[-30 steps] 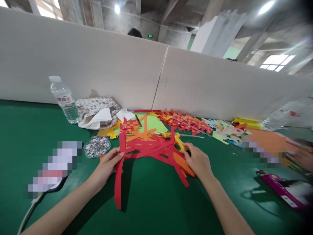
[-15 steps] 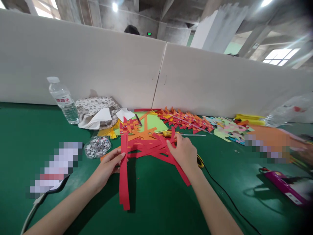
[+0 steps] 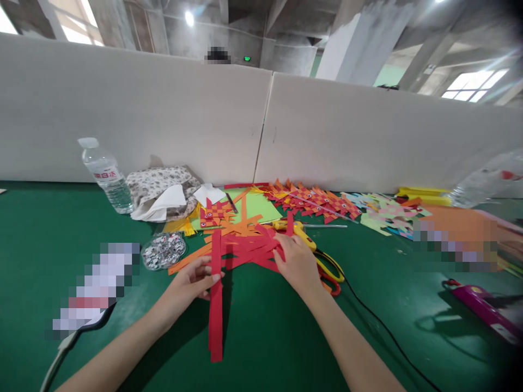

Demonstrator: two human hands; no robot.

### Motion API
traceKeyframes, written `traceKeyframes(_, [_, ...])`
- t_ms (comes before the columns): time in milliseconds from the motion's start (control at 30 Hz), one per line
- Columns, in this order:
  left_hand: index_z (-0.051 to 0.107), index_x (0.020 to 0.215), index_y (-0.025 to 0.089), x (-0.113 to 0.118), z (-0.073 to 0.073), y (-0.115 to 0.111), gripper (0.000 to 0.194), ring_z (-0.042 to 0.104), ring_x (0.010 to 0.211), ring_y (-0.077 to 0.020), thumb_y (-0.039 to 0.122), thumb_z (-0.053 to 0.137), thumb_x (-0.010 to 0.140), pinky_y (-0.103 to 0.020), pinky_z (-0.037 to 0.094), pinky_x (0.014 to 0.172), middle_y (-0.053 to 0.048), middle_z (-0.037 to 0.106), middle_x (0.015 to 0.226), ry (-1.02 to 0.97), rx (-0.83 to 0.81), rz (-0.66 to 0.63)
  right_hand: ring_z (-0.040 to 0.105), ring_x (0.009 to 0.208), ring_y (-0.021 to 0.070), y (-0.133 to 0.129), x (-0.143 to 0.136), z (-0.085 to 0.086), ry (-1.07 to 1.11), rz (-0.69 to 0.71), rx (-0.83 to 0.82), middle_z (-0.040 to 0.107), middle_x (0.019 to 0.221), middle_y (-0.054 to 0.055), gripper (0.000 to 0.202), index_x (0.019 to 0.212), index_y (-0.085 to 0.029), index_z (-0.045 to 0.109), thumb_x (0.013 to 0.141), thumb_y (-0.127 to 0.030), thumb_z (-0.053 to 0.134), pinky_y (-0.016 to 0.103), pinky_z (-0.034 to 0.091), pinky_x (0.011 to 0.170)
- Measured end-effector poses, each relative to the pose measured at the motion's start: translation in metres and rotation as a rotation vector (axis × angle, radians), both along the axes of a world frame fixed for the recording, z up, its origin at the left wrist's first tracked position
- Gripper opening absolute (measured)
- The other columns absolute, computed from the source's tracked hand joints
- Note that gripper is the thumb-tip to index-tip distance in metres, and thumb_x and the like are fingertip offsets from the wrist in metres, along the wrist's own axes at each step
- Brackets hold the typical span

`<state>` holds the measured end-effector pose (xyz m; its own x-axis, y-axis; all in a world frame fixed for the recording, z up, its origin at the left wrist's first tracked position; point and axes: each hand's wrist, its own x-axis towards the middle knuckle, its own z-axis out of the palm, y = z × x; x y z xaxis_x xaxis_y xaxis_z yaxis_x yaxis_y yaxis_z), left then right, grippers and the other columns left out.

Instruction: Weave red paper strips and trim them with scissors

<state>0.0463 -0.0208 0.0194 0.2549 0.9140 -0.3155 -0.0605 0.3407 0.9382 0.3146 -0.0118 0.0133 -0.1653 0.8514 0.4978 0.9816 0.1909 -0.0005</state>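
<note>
A loose pile of red paper strips (image 3: 245, 247) and orange paper strips (image 3: 231, 226) lies on the green table (image 3: 265, 337). My left hand (image 3: 192, 283) pinches a long red strip (image 3: 215, 305) that runs toward me. Over the right side of the pile rests my right hand (image 3: 296, 261), its fingers pressing down on the red strips. Yellow-handled scissors (image 3: 314, 253) lie just right of that hand.
A water bottle (image 3: 104, 174), a patterned cloth pouch (image 3: 161, 188) and a bag of googly eyes (image 3: 163, 251) sit at the left. Woven paper fish (image 3: 314, 201) line the white partition (image 3: 261, 125). A black cable (image 3: 379, 326) and a purple tool (image 3: 484, 310) lie at right.
My right hand slid left over the red strips, gathering them inward and uncovering the scissors. The long red strip in my left hand shifted right and toward me.
</note>
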Motion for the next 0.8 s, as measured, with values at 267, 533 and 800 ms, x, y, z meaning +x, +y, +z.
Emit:
traceKeyframes(267, [0.056,0.116,0.021,0.001,-0.003,0.002,0.057,0.066,0.078,-0.0182,0.031,0.077,0.064,-0.024,0.051,0.058,-0.007,0.071,0.096,-0.026,0.007,-0.038,0.059,0.085,0.0256,0.002,-0.006,-0.005,-0.049,0.104,-0.080,0.069,0.087,0.011,0.025,0.103,-0.018,0.063,0.089,-0.011,0.044,0.035,0.044,0.071])
traceKeyframes(533, [0.054,0.115,0.019,0.000,-0.012,0.004,0.057,0.062,0.064,-0.0128,0.027,0.078,0.063,-0.022,0.051,0.054,0.003,0.064,0.074,0.007,0.097,0.004,0.056,0.114,0.0290,-0.008,-0.021,0.003,0.146,0.271,-0.245,0.065,0.118,0.012,0.042,0.119,-0.018,0.059,0.087,-0.046,0.056,0.046,0.046,0.094])
traceKeyframes(800, [0.054,0.102,0.018,0.002,-0.018,0.004,0.047,0.059,0.059,-0.0102,0.029,0.077,0.063,-0.019,0.049,0.050,0.005,0.061,0.069,-0.012,0.154,-0.010,0.056,0.116,0.0224,-0.025,-0.072,0.000,0.263,0.461,-0.092,0.058,0.129,0.012,0.045,0.134,-0.020,0.045,0.090,-0.011,0.042,0.040,0.050,0.094])
